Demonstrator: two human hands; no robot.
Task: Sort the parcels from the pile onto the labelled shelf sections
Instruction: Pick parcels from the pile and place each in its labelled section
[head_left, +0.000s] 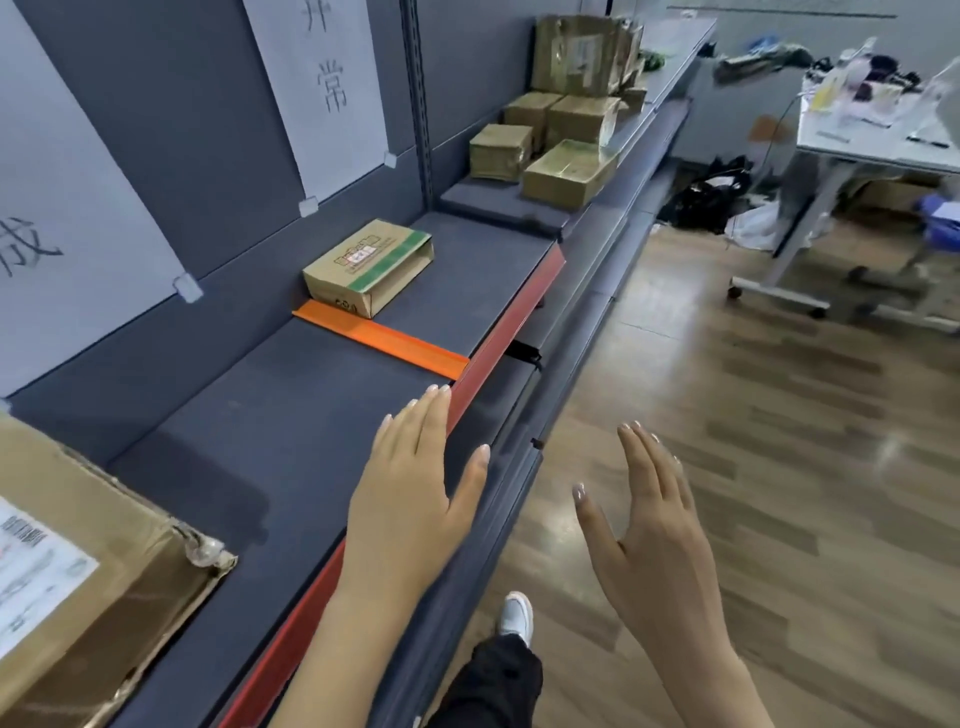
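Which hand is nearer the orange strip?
Left. The left hand is just short of the orange strip, fingertips near its front end; the right hand is off the shelf, over the floor.

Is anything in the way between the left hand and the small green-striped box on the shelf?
Nothing visible blocks it. Between the left hand and the green-striped box there is only bare shelf and the flat orange divider strip, which the box sits against. The hand holds nothing.
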